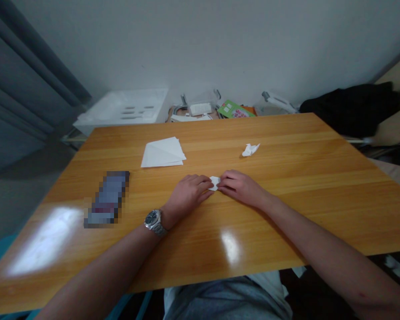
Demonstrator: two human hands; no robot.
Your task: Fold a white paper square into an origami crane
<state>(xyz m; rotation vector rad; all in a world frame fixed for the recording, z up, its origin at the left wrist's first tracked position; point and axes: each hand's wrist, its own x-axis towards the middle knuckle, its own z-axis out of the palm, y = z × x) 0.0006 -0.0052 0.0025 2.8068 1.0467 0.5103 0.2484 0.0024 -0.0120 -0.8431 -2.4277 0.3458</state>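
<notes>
A small folded piece of white paper [214, 183] lies between my two hands at the middle of the wooden table [280, 155]. My left hand [191, 191] pinches its left edge, fingers pressed together, a metal watch [155, 222] on the wrist. From the other side my right hand [238, 186] grips the right edge between thumb and fingers. The fingertips cover both ends of the paper, so only its middle shows. Beyond my right hand sits a folded white paper figure [250, 150]. Several white paper sheets [163, 152] are stacked beyond my left hand.
A phone-like device [108, 198], blurred out, lies on the table at left. Past the far edge stand a white plastic tray [126, 106], a green booklet [235, 109] and a white box [200, 109]. Black cloth [350, 106] is heaped at the back right. A grey curtain [23, 80] hangs at left.
</notes>
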